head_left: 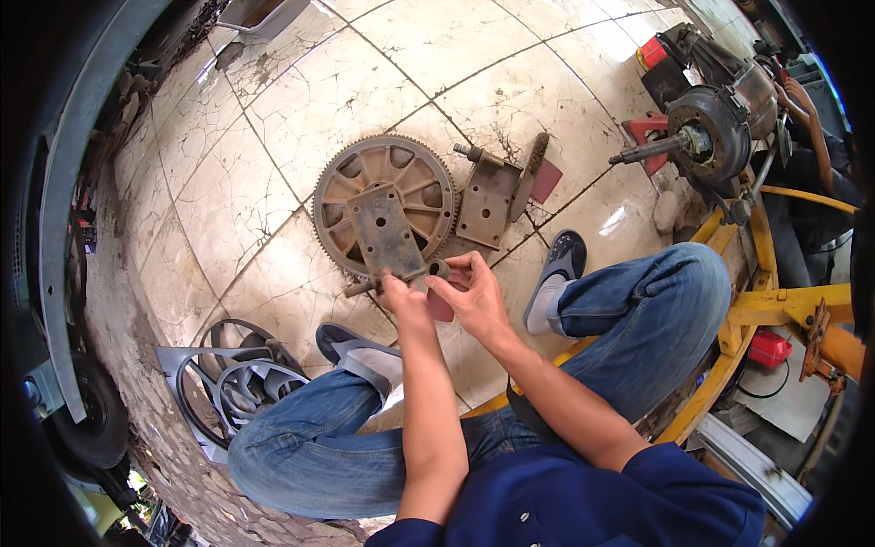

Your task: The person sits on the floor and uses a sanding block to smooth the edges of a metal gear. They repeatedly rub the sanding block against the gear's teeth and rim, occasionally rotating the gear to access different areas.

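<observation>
My left hand [399,292] is closed on the lower end of a worn metal bracket plate [386,228] with holes in it. The bracket is held above a toothed flywheel [339,178] that lies on the floor. At the bracket's near end, by its short round tube [439,269], my right hand [472,290] pinches a piece of reddish-brown sandpaper [439,305]. Right of the flywheel lies a second, similar bracket [485,201]. A narrow wire brush [529,178] leans along that bracket's right side, with another sandpaper piece [547,181] partly under it.
A hub assembly with a protruding shaft [702,137] stands at the far right, near another person's arm [811,123]. Yellow metal framing [766,305] runs along my right. Black gaskets and rings [246,374] lie left of my sandalled foot. A grey tray [264,16] sits at the back.
</observation>
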`<state>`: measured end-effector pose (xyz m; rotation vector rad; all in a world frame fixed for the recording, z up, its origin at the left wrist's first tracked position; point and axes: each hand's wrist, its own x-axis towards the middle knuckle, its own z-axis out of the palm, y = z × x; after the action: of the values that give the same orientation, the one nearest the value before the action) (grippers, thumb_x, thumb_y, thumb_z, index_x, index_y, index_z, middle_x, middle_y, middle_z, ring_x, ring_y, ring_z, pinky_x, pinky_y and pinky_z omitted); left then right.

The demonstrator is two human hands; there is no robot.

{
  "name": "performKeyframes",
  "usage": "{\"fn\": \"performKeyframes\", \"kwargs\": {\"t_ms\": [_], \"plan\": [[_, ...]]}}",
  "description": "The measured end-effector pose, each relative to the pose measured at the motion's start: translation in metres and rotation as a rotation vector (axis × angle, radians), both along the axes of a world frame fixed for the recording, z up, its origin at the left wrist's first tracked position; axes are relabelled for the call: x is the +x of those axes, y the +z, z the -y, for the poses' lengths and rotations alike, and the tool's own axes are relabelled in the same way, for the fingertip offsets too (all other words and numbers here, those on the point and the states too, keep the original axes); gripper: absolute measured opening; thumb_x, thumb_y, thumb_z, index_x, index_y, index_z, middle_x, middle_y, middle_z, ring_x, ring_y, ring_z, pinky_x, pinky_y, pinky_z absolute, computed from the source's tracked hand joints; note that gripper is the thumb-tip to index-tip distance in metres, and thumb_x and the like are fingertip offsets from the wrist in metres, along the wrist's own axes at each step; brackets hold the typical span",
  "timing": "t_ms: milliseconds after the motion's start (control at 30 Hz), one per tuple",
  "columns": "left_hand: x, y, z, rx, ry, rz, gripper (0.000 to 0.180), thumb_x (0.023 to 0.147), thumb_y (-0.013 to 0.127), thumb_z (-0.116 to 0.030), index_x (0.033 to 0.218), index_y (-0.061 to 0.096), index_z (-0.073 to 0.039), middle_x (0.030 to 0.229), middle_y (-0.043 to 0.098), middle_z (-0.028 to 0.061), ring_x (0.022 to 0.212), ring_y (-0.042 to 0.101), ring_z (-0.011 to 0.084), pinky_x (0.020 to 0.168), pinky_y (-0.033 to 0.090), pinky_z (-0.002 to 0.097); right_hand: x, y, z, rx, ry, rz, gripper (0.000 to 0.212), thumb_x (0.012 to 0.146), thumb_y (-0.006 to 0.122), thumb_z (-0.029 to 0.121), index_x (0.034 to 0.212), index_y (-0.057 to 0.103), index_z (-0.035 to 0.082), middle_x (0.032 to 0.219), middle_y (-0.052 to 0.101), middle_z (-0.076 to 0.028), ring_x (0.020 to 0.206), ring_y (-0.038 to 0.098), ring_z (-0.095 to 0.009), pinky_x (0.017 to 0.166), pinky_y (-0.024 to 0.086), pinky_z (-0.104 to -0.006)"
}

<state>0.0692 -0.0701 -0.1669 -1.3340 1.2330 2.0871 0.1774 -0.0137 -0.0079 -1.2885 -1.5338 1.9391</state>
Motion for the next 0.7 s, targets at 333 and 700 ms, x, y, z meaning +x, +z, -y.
{"fn": "performKeyframes", "kwargs": {"t_ms": [333, 700], "plan": [[-0.065, 0.127, 0.055, -1.068, -0.796, -0.981, 0.031, 0.087, 0.067, -0.012, 0.112, 0.06, 0.003, 0.099, 0.069, 0.0193, 0.09, 0.067, 0.0326, 0.076, 0.053, 0.0411, -0.013, 0.011, 0.009, 0.024, -0.014, -0.267, 0.044, 0.081, 0.081, 0.013, 0.112, 0.052, 0.0, 0.097, 0.061, -0.007, 0.084, 0.057, -0.011, 0.077, 0.049, -0.0255], [-0.064, 0.345, 0.08, -1.344, -1.554, -1.831, 0.045, 0.06, 0.082, -0.012, 0.1, 0.063, -0.006, 0.084, 0.067, 0.0102, 0.072, 0.065, 0.0271, 0.064, 0.049, 0.0351, 0.006, 0.139, -0.043, 0.346, 0.183, -0.452, 0.043, 0.082, 0.075, 0.004, 0.122, 0.061, 0.003, 0.108, 0.063, -0.003, 0.092, 0.055, -0.008, 0.083, 0.048, -0.024]]}}
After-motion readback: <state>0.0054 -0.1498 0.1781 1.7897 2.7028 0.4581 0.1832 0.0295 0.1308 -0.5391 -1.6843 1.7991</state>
